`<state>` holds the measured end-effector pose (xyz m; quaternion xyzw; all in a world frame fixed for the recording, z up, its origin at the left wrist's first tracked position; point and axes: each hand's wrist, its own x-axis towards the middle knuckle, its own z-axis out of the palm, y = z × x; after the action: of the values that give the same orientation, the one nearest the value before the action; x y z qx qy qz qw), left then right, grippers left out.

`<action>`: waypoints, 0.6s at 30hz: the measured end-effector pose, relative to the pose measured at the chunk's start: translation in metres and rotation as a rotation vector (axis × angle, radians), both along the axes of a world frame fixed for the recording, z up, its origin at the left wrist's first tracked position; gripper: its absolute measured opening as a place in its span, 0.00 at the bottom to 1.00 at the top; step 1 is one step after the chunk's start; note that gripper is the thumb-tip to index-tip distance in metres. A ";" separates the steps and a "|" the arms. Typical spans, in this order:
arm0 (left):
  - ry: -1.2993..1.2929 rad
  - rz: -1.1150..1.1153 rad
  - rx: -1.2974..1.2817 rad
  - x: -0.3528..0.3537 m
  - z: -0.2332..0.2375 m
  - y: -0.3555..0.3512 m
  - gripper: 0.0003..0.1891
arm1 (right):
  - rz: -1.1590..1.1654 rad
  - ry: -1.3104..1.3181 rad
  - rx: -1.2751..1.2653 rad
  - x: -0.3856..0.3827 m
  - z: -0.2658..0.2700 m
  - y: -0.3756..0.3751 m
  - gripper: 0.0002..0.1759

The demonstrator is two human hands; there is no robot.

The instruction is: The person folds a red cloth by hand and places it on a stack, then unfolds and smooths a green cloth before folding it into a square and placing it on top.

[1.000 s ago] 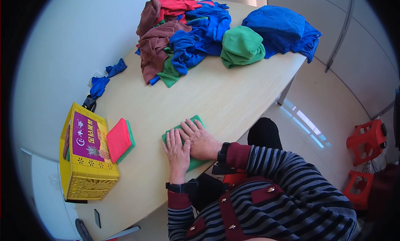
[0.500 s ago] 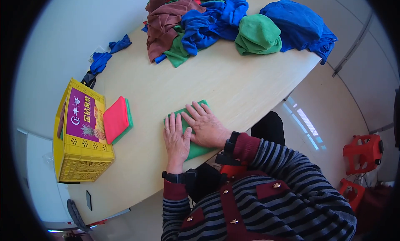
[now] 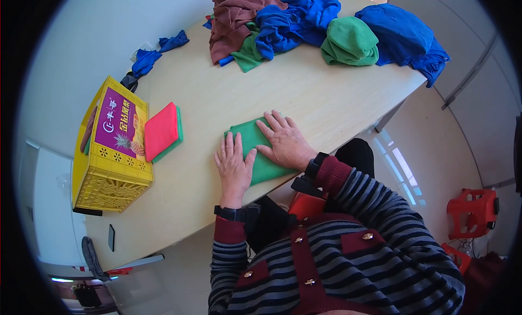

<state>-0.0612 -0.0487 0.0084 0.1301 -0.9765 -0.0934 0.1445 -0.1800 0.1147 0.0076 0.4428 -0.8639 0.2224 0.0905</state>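
Note:
A folded green cloth (image 3: 261, 164) lies flat near the table's front edge. My left hand (image 3: 234, 168) rests on its left side, palm down with the fingers stretched out. On its right side lies my right hand (image 3: 286, 142), also flat, with the fingers spread. Parts of the cloth are hidden under both hands. To the left, a folded red cloth (image 3: 162, 131) lies on a folded green cloth (image 3: 178, 142), close against a yellow crate.
The yellow crate (image 3: 111, 187) stands at the table's left. Crumpled brown cloths (image 3: 239, 21), blue cloths (image 3: 280, 29) and a green bundle (image 3: 349, 41) lie at the back, beside a large blue bundle (image 3: 399, 32). A phone (image 3: 111, 238) lies near the left edge.
My hands have moved apart: the right one no longer overlaps the left, and more of the green cloth shows between them. The whole view has shifted slightly.

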 end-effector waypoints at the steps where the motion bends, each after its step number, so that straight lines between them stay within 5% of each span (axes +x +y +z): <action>1: 0.022 0.004 -0.045 0.002 0.000 0.001 0.38 | 0.002 0.004 0.006 -0.001 0.000 0.001 0.40; 5: 0.145 -0.295 -0.084 0.038 0.039 0.041 0.29 | -0.001 0.025 0.016 -0.003 0.001 0.003 0.40; 9: 0.123 -0.340 -0.189 0.058 0.018 0.043 0.22 | -0.019 0.058 0.062 0.000 0.006 0.005 0.40; 18: 0.226 -0.153 -0.244 0.062 0.012 -0.022 0.16 | -0.005 -0.145 0.326 0.046 0.053 0.047 0.35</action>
<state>0.0005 -0.0712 0.0203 0.0256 -0.9652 0.0008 0.2604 -0.1343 0.1619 0.0608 0.4324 -0.8938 0.1106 -0.0445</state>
